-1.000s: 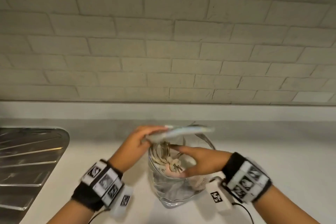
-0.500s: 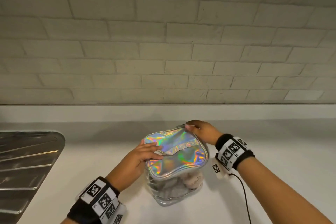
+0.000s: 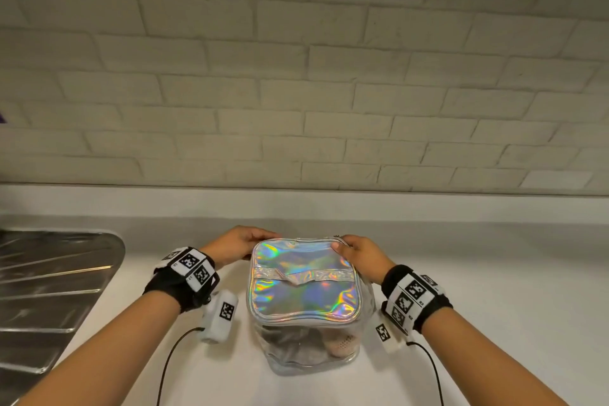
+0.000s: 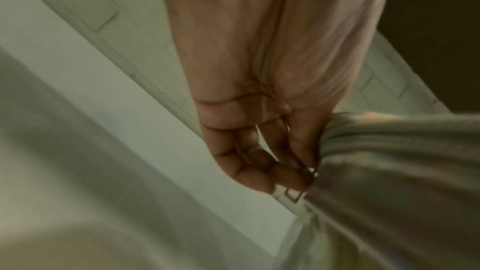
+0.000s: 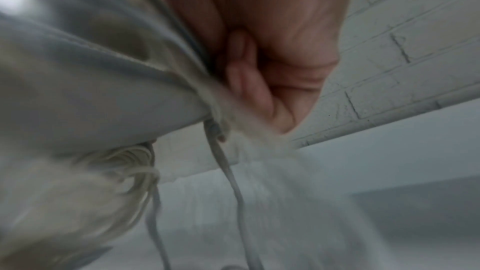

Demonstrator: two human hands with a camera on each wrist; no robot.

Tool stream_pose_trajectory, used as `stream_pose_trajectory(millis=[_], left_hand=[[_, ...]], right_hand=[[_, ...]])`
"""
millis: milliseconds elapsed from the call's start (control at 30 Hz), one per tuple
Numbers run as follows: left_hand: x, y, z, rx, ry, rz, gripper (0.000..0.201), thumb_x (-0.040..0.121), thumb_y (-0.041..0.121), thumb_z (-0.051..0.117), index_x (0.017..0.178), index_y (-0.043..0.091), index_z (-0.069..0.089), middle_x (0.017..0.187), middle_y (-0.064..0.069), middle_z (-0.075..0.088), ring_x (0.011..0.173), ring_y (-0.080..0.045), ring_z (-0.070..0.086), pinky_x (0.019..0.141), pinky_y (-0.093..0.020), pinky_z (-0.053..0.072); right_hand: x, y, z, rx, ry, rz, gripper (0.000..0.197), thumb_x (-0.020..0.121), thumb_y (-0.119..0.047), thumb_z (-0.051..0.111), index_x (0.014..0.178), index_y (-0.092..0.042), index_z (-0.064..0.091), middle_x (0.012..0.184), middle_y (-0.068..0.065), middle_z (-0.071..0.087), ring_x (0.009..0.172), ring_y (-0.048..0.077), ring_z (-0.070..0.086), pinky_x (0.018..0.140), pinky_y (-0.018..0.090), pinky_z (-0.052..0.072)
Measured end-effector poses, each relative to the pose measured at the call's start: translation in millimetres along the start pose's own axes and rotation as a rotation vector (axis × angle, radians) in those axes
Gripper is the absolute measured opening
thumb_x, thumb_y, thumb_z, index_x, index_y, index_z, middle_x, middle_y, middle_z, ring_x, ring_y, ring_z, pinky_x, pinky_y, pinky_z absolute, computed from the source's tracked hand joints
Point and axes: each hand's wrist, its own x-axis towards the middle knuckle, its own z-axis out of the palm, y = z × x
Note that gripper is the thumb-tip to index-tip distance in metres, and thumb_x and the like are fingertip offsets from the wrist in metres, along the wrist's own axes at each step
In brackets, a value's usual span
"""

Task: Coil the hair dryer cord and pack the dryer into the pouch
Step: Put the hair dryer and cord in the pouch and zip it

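Observation:
A clear-walled pouch with a holographic silver lid stands on the white counter. Through its wall I see the pink hair dryer and the coiled pale cord. The lid lies down over the top. My left hand curls round the pouch's far left corner, and in the left wrist view its fingertips pinch a small metal zipper pull. My right hand grips the far right corner of the lid, thumb on top.
A steel sink drainboard lies at the left. A white brick wall rises behind the counter's raised back ledge. Thin black cables trail from my wrist cameras.
The lid, raised a second ago with my right hand inside the pouch, now lies flat over the top. Both hands have moved to its far corners.

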Motion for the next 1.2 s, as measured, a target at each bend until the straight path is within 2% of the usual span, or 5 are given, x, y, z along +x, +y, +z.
stream_pose_trajectory(millis=[167,333,667,1000,1200], left_hand=[[4.0,5.7,-3.9,0.331,0.178,0.075,0.017,0.084,0.004,0.058,0.095,0.008,0.072,0.080,0.010,0.074,0.063,0.017,0.058,0.070,-0.018,0.044],[-35.4,4.1,-5.7,0.932,0.393,0.252,0.036,0.076,0.040,0.045,0.073,0.017,0.072,0.075,-0.005,0.072,0.075,-0.027,0.065,0.068,-0.032,0.048],[-126.4,-22.4,66.4,0.535,0.560,0.187,0.027,0.068,0.046,0.047,0.058,0.025,0.061,0.053,0.020,0.053,0.063,0.015,0.048,0.060,-0.002,0.033],[-126.8,-8.3,109.7,0.465,0.406,0.261,0.026,0.070,0.048,0.048,0.071,0.028,0.063,0.061,0.021,0.058,0.064,0.009,0.054,0.061,-0.006,0.038],[-109.5,26.4,86.0,0.536,0.471,0.315,0.044,0.070,0.067,0.046,0.072,0.028,0.066,0.066,0.014,0.065,0.067,-0.003,0.054,0.063,-0.020,0.041]], right_hand=[[4.2,2.3,2.7,-0.016,0.054,0.031,0.036,0.093,-0.027,0.050,0.059,-0.017,0.044,0.055,-0.001,0.041,0.053,0.012,0.039,0.056,0.027,0.032],[6.0,8.3,5.8,0.058,0.158,0.059,0.042,0.092,-0.025,0.052,0.053,-0.015,0.039,0.048,0.000,0.035,0.045,0.012,0.034,0.048,0.021,0.029],[7.7,9.4,9.7,0.062,0.222,0.041,0.047,0.092,-0.020,0.052,0.047,-0.019,0.037,0.043,-0.002,0.036,0.049,0.016,0.033,0.052,0.029,0.028],[9.7,7.5,14.6,0.047,0.251,0.104,0.045,0.092,-0.020,0.050,0.049,-0.016,0.039,0.051,0.009,0.041,0.062,0.026,0.040,0.064,0.032,0.030],[7.4,16.4,1.3,0.009,0.242,0.146,0.031,0.093,-0.040,0.043,0.072,-0.019,0.049,0.058,-0.006,0.047,0.051,0.010,0.043,0.045,0.020,0.031]])
